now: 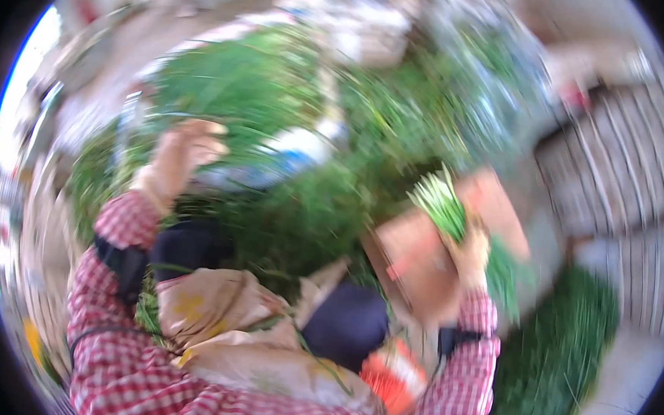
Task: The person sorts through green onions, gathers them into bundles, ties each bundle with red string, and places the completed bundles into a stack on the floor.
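My right hand [472,250] grips a bunch of long green stalks, probably chives [440,205], pale cut ends towards the middle of the view and darker leaves trailing behind the wrist. The bunch is held over a cardboard box [414,258], whose contact with it I cannot tell. To the left, my left hand [190,147] is raised, fingers apart and apparently bare of anything. It is by the near edge of a large heap of loose green stalks [231,81] on a pale sheet or bag. Motion blurs much of the view.
More loose greens [308,217] lie before my knees. Neatly laid greens [557,352] are on the floor at the right, near a slatted surface [626,157]. Clear plastic [487,86] covers greens at the back. An orange-red bundle [393,377] sits near my right elbow.
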Available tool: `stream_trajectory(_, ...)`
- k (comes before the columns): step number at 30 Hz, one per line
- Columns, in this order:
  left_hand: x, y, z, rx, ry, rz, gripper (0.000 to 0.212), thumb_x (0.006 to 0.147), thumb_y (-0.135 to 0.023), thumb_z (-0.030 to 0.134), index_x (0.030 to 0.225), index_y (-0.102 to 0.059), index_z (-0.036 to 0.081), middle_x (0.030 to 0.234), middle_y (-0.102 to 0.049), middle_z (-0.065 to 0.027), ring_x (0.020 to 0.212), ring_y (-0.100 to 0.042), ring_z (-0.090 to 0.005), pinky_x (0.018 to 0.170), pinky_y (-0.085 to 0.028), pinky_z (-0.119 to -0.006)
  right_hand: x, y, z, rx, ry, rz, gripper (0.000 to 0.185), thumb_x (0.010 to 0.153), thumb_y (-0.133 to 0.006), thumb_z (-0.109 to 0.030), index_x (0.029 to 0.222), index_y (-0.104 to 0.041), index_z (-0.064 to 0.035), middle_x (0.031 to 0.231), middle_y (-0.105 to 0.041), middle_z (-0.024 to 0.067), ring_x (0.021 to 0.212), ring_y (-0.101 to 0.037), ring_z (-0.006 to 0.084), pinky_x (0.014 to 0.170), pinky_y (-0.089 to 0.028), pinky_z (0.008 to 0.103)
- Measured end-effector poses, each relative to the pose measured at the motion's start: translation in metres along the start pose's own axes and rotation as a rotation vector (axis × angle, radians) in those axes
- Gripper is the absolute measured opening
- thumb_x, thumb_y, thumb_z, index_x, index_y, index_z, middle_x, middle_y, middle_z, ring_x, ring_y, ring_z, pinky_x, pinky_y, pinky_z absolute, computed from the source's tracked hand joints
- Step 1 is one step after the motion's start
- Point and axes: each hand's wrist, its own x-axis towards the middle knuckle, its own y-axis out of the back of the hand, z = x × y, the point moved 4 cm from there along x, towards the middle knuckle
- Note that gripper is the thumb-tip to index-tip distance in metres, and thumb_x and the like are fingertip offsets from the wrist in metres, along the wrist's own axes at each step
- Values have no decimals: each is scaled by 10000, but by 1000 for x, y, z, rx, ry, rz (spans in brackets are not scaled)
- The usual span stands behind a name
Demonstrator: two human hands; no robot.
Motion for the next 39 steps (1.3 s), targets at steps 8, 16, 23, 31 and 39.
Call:
stream_trajectory(8,-138,174,-25,46,54,584,161,878,-530,167,907,-603,26,664,-630,-54,553,-556,-88,536,-429,-213,32,-3,-3,-313,-233,-563,954,634,-723,-515,1312,-344,40,1278,-450,234,1192,-433,348,980,-367,368)
stream_trajectory(16,-237,253,-130,-130,211,901,176,872,-523,170,789,-608,40,595,-613,-56,483,-544,-94,458,-397,-205,129,24,-195,-296,219,-263,605,734,-696,-346,1197,-519,0,1050,-602,211,944,-595,328,821,-473,377)
stream_trajectory(23,-263,260,-198,-229,365,820,163,865,-514,140,789,-593,20,607,-606,-58,504,-567,-117,481,-438,-225,167,-77,-443,160,643,-405,436,803,-655,-276,1126,-572,6,1019,-640,170,937,-634,259,807,-499,316)
stream_trajectory(31,-279,248,-210,-334,405,781,118,874,-545,106,840,-592,3,745,-620,-56,599,-612,-132,567,-489,-234,207,-207,-583,100,528,-380,405,863,-511,-415,955,-645,-45,853,-655,162,843,-616,339,765,-476,409)
stream_trajectory(39,-228,217,-197,-382,372,668,177,888,-557,178,913,-608,10,798,-629,-44,671,-606,-104,612,-466,-210,255,-284,-592,-184,442,-654,508,743,-576,-535,991,-674,-102,1013,-642,150,969,-592,295,871,-413,398)
